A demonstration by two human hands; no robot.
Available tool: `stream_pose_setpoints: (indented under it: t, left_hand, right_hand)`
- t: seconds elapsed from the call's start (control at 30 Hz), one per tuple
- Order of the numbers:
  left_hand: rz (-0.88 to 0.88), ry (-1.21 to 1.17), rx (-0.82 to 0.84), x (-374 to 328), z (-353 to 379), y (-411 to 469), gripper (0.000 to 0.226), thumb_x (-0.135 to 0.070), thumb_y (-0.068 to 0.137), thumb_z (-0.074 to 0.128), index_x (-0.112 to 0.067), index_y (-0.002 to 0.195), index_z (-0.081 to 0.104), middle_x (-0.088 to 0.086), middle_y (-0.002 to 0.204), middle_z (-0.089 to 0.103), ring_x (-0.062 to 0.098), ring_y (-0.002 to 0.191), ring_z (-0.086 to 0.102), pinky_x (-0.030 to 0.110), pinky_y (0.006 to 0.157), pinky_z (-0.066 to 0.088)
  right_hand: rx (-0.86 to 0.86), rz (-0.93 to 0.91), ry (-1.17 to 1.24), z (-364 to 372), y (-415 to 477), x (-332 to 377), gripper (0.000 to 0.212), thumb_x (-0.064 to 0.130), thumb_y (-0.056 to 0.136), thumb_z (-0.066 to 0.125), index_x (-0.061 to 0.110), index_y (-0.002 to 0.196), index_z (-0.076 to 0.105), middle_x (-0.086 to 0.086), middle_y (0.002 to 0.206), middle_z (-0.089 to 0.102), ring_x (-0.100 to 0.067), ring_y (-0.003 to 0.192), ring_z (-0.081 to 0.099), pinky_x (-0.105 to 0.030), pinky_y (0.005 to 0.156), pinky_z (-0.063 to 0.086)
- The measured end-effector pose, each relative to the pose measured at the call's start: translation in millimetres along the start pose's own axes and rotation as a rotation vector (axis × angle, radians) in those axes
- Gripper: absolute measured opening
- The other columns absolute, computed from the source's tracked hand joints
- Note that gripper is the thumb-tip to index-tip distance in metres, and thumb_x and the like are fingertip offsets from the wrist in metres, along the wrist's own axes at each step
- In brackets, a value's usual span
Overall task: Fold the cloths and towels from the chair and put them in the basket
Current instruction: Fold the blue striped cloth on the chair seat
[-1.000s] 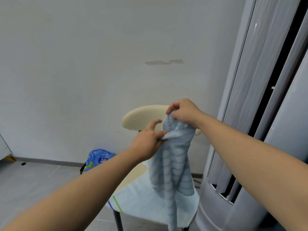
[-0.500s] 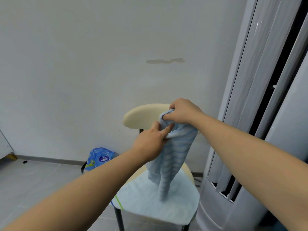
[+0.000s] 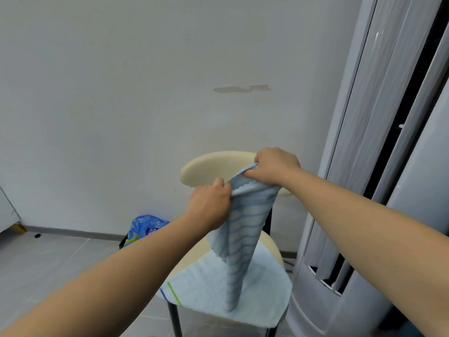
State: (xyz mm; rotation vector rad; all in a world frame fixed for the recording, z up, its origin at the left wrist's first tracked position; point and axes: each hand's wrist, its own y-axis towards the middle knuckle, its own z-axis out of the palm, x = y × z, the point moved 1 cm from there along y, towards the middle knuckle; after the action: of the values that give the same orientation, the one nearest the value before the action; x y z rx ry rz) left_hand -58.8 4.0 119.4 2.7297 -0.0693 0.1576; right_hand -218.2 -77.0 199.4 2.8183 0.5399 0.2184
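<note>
A blue striped cloth (image 3: 243, 229) hangs in the air above the cream chair (image 3: 213, 166). My left hand (image 3: 209, 205) pinches its upper edge on the left, and my right hand (image 3: 274, 166) grips the same edge a little higher on the right. The cloth's lower tip touches a pale blue towel (image 3: 213, 285) with green and blue stripes, which lies spread over the chair's seat. No basket is in view.
A tall grey standing air conditioner (image 3: 364, 190) rises close on the right of the chair. A blue plastic bag (image 3: 143, 227) sits on the grey floor by the white wall, behind the chair on the left.
My left hand has closed on the cloth's top edge and moved left of my right hand, drawing that edge out between them. The cloth hangs narrower and lower toward the seat.
</note>
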Motion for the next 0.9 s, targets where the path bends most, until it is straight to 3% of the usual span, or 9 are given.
stream_pose_setpoints:
  t: [0.2,0.3,0.4,0.47,0.53,0.63,0.73,0.8,0.9]
  left_hand:
    - [0.033,-0.035,0.025,4,5,3,0.024,-0.026,0.099,0.039,-0.015,0.083,0.053,0.006,0.093,0.055,0.029,0.081,0.057,0.037,0.063,0.039]
    - [0.076,-0.159,0.033,2,10,1,0.034,-0.037,0.101,0.038,-0.020,0.108,0.067,0.003,0.121,0.057,0.029,0.096,0.060,0.038,0.076,0.049]
    - [0.029,-0.448,0.134,-5,14,1,0.036,-0.038,0.101,0.043,-0.038,0.133,0.059,0.004,0.156,0.032,0.028,0.128,0.051,0.040,0.100,0.046]
    - [-0.007,-0.594,0.184,-10,13,2,0.040,-0.037,0.101,0.045,-0.042,0.140,0.051,0.006,0.164,0.015,0.026,0.141,0.039,0.037,0.112,0.035]
    - [-0.012,-0.646,0.240,-14,13,5,0.043,-0.037,0.102,0.044,-0.045,0.143,0.046,0.005,0.166,0.005,0.024,0.146,0.031,0.033,0.114,0.028]
    - [0.032,-0.564,0.251,-17,19,9,0.042,-0.039,0.103,0.039,-0.048,0.143,0.042,0.002,0.164,0.019,0.027,0.138,0.041,0.036,0.109,0.037]
    - [0.043,-0.369,0.301,-18,23,10,0.035,-0.038,0.104,0.032,-0.027,0.127,0.056,0.005,0.125,0.053,0.030,0.108,0.057,0.039,0.085,0.049]
    - [0.016,-0.257,0.350,-16,24,9,0.033,-0.036,0.105,0.031,-0.017,0.105,0.058,0.006,0.104,0.053,0.029,0.093,0.058,0.039,0.076,0.049]
    - [-0.002,-0.188,0.337,-8,27,8,0.035,-0.038,0.104,0.031,-0.016,0.094,0.056,0.005,0.095,0.052,0.029,0.086,0.057,0.041,0.076,0.052]
  right_hand:
    - [-0.041,0.019,-0.007,0,2,-4,0.048,0.063,0.087,0.052,0.020,0.067,0.058,0.003,0.073,0.061,-0.021,0.072,0.060,-0.027,0.057,0.040]
    - [-0.074,-0.020,-0.040,0,4,-5,0.047,0.063,0.089,0.050,0.022,0.067,0.058,0.005,0.075,0.061,-0.021,0.076,0.061,-0.028,0.057,0.039]
    - [-0.047,-0.076,-0.003,1,7,-7,0.045,0.059,0.089,0.053,0.021,0.066,0.058,0.007,0.074,0.061,-0.018,0.076,0.059,-0.028,0.057,0.038]
    - [0.010,-0.094,0.071,0,9,-8,0.051,0.060,0.088,0.056,0.018,0.061,0.052,0.006,0.064,0.055,-0.014,0.066,0.053,-0.029,0.056,0.036]
    - [0.052,-0.106,0.138,-1,9,-7,0.057,0.061,0.088,0.059,0.016,0.056,0.043,0.005,0.057,0.046,-0.014,0.058,0.045,-0.030,0.055,0.034]
    - [0.084,-0.128,0.198,0,10,-8,0.061,0.061,0.086,0.061,0.016,0.055,0.034,0.004,0.054,0.036,-0.017,0.057,0.038,-0.031,0.056,0.033]
    - [0.093,-0.144,0.194,1,11,-12,0.062,0.062,0.085,0.062,0.016,0.054,0.033,0.004,0.053,0.034,-0.017,0.056,0.038,-0.031,0.057,0.034]
    - [0.104,-0.140,0.188,0,11,-14,0.056,0.062,0.082,0.066,0.019,0.054,0.043,0.007,0.055,0.043,-0.014,0.059,0.044,-0.030,0.059,0.037]
    - [0.163,-0.130,0.153,0,9,-15,0.026,0.053,0.076,0.072,0.029,0.071,0.065,0.014,0.074,0.063,-0.009,0.076,0.059,-0.029,0.068,0.048]
